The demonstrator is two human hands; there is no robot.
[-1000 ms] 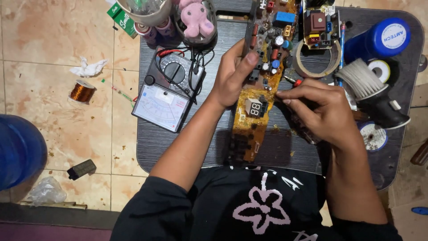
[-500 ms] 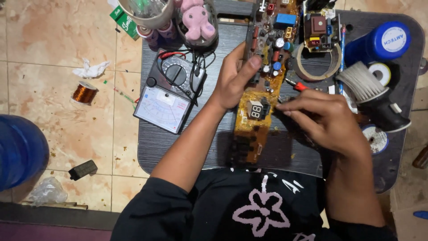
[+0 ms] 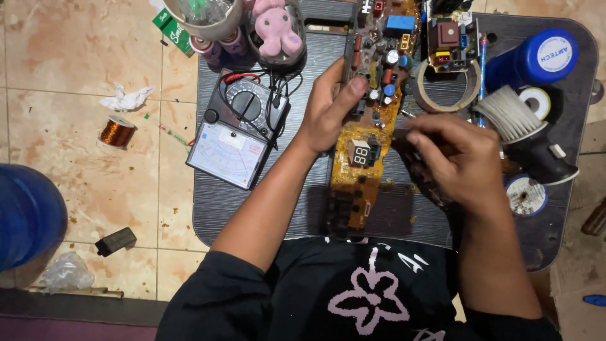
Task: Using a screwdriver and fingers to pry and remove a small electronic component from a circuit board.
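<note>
A long yellow-brown circuit board (image 3: pixel 363 158) with a small digit display and several capacitors lies lengthwise on the dark table (image 3: pixel 265 202). My left hand (image 3: pixel 328 107) grips its left edge, thumb on the components. My right hand (image 3: pixel 457 158) hovers at the board's right side, fingers pinched around a thin dark tool whose metal tip (image 3: pixel 407 115) points at the board. What the tool is cannot be made out.
An analog multimeter (image 3: pixel 240 136) with red and black leads sits left of the board. A tape ring (image 3: pixel 448 91), a smaller board (image 3: pixel 448 38), a blue cylinder (image 3: pixel 536 60), a brush (image 3: pixel 511 113) and solder rolls lie at right. A copper wire spool (image 3: pixel 117 132) lies on the tiled floor.
My right hand has moved up along the board's right side and its tool tip now points nearer the board's middle. The left hand keeps its hold.
</note>
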